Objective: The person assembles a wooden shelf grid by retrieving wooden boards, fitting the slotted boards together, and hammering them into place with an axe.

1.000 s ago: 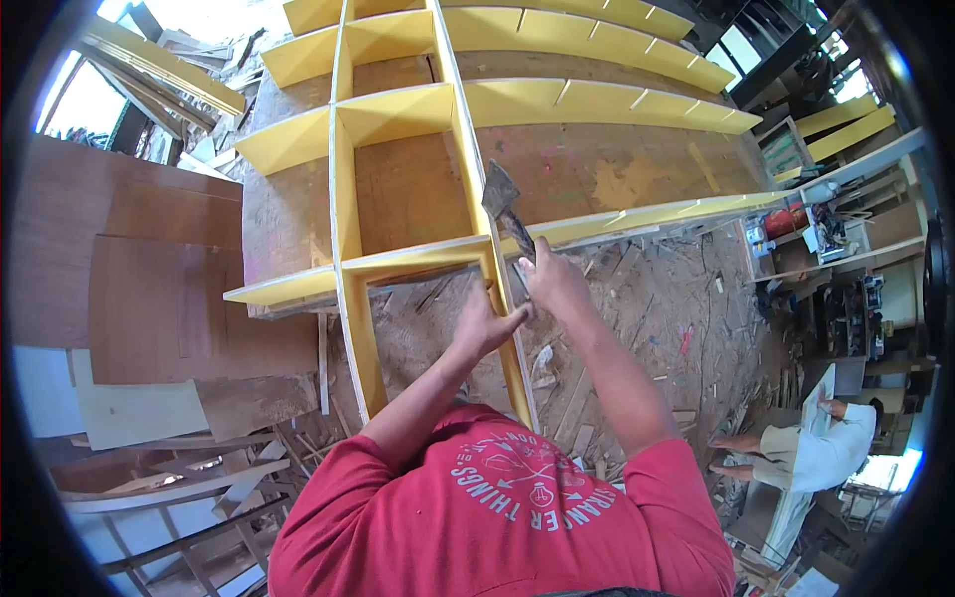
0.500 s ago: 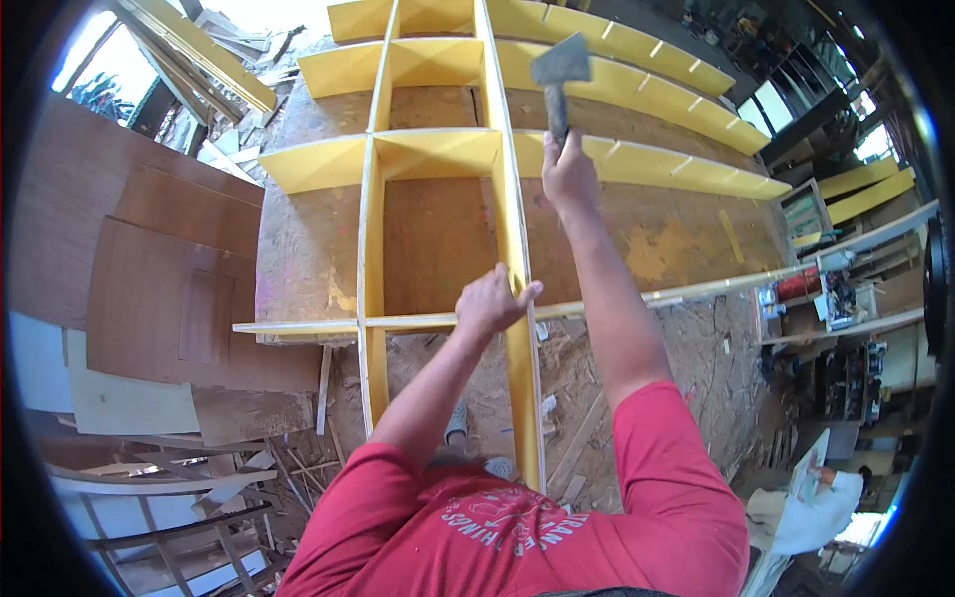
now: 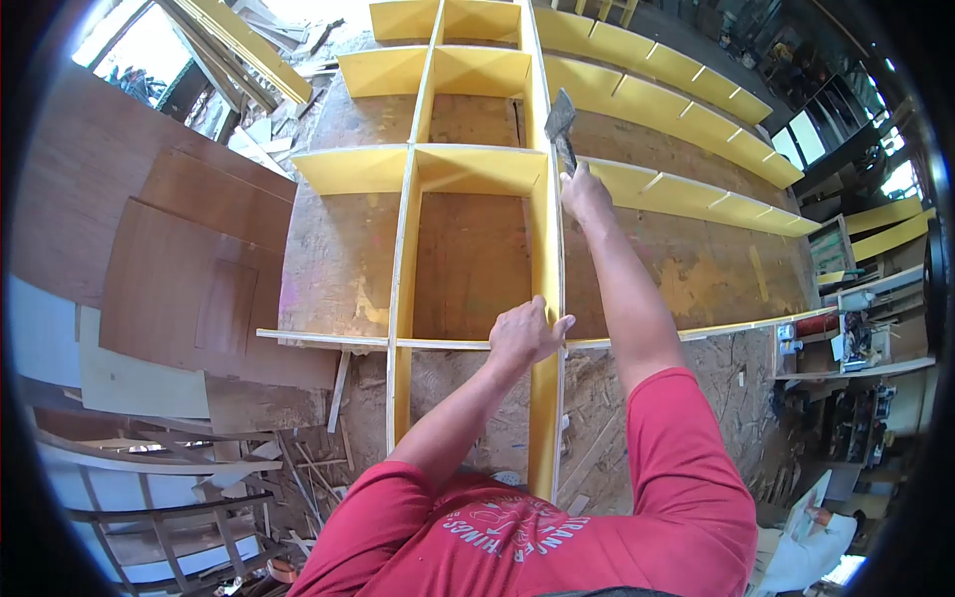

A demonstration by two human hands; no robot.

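Observation:
My right hand [image 3: 587, 195] is closed round the handle of a hatchet [image 3: 560, 117] with a broad, flat metal head. The head is beside the top edge of a long yellow board [image 3: 550, 229]; whether it touches cannot be told. Nearer to me, my left hand [image 3: 527, 335] grips the same board where a crosswise strip [image 3: 323, 337] meets it, fingers over the edge and thumb to the right. Yellow crosspieces [image 3: 476, 167] and a second long board [image 3: 406, 234] join it in a grid of open compartments.
The grid lies over a stained brown plywood surface [image 3: 686, 264]. Wood scraps litter the floor [image 3: 637, 398]. Plywood sheets [image 3: 189, 289] stand at the left. Shelves with tools and small items [image 3: 860, 338] are on the right. A person in a white garment [image 3: 811, 545] is at lower right.
The hatchet has come down from its raised position to beside the long board's edge, its head turned. My left hand keeps its hold. The whole view has shifted slightly.

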